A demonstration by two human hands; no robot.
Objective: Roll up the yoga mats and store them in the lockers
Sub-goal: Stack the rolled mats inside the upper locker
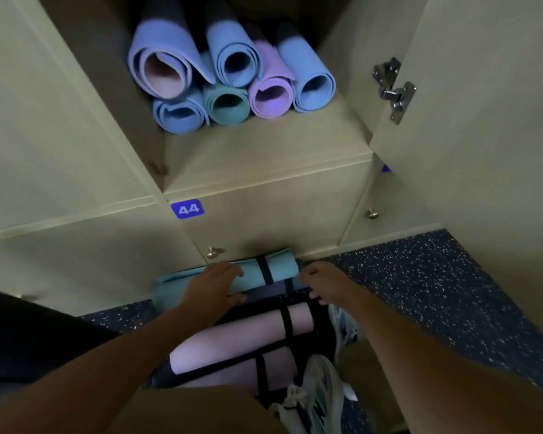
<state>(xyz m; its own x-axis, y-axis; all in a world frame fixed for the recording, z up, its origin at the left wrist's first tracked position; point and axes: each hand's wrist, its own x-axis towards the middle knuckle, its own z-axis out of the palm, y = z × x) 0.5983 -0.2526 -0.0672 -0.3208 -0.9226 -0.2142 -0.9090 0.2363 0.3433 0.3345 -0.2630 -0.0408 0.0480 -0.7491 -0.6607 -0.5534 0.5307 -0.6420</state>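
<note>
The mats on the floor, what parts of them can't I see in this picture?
- Teal mat, head view: its middle is covered by the left hand; the left end is blurred.
- Dark mat, head view: mostly hidden under both hands; the right hand covers its end.
- Pink mats, head view: the lower ends are hidden by the person's leg and shoe.

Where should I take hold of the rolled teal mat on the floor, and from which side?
Probably grip the teal mat around its middle, left of the black strap, coming from above: it lies flat along the locker base, so only top and near side are free.
</note>
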